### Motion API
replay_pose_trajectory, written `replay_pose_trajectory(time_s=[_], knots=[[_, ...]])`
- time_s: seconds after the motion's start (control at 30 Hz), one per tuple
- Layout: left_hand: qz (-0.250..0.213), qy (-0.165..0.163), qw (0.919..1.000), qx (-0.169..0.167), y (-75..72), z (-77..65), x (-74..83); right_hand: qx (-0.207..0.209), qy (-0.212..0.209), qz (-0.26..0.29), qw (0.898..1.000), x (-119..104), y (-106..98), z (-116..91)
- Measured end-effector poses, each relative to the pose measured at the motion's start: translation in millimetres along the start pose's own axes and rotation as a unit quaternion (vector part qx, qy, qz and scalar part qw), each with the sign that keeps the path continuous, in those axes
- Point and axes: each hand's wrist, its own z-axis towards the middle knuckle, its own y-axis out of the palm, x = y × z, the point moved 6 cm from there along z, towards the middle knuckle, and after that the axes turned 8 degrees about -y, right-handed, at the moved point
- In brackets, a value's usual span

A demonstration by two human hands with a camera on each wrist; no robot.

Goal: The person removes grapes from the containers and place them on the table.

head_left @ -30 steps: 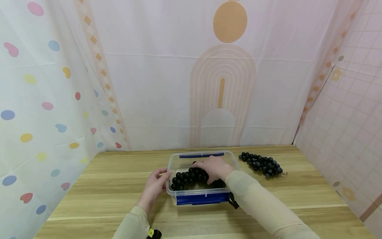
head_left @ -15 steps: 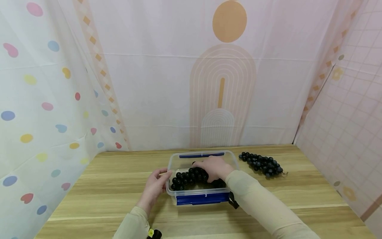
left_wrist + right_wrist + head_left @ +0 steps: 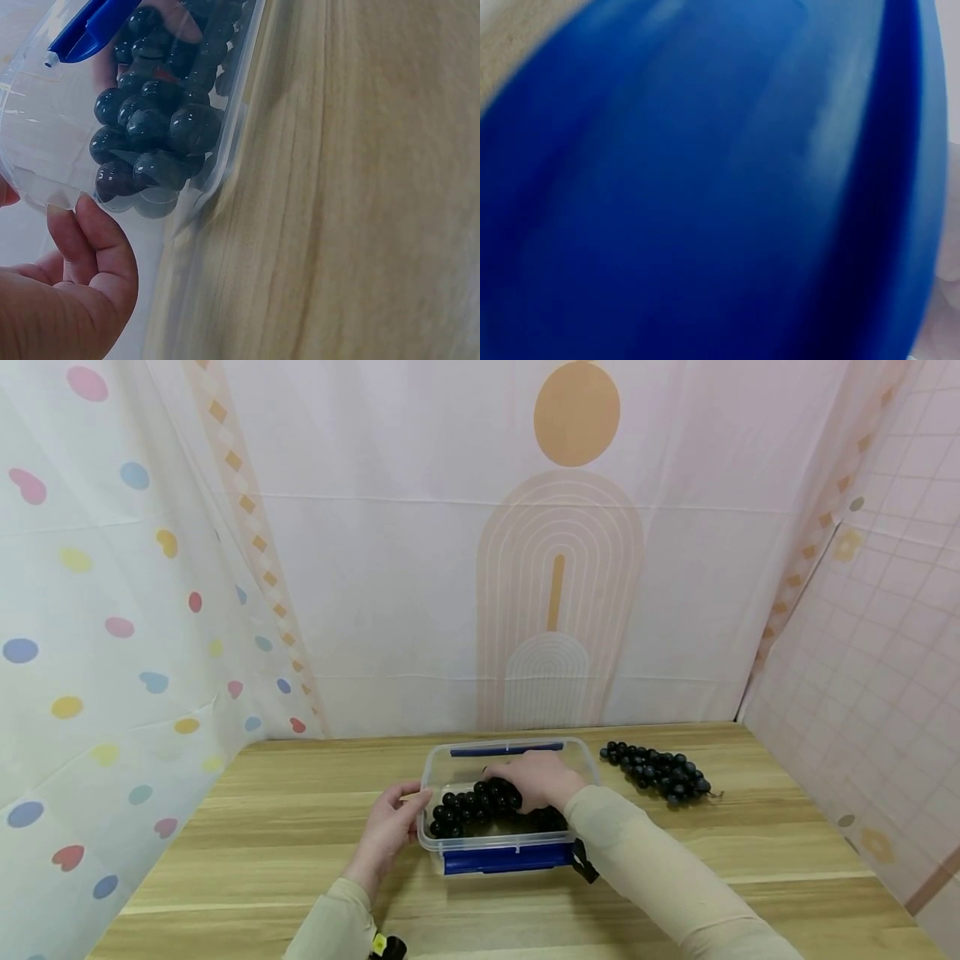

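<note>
A clear plastic container (image 3: pixel 480 841) with blue side clips stands lidless on the wooden table. A bunch of dark grapes (image 3: pixel 467 807) lies inside it along the bottom. My left hand (image 3: pixel 390 827) pinches the container's left rim, its thumb at the top edge and its curled fingers (image 3: pixel 109 240) against the outside wall. Reaching in from the right, my right hand (image 3: pixel 542 781) grips the grapes from above; its fingertips are partly hidden by the fruit. The right wrist view is mostly filled by a blue clip (image 3: pixel 727 180), close and blurred.
A second bunch of dark grapes (image 3: pixel 660 772) lies on the table (image 3: pixel 300 827) to the right of the container, its stem pointing right. Patterned curtains (image 3: pixel 390 568) enclose the back and both sides.
My right hand has shifted very slightly on the grapes within the container. The left hand, the container and the second bunch stay where they were.
</note>
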Motion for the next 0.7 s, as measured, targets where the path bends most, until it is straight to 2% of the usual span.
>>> replay_pose_trajectory(time_s=[0.7], knots=[[0.014,-0.006,0.9999,0.001,-0.6,0.3,-0.2,-0.009,0.004,-0.025,1.000,2.0,3.7,1.8]])
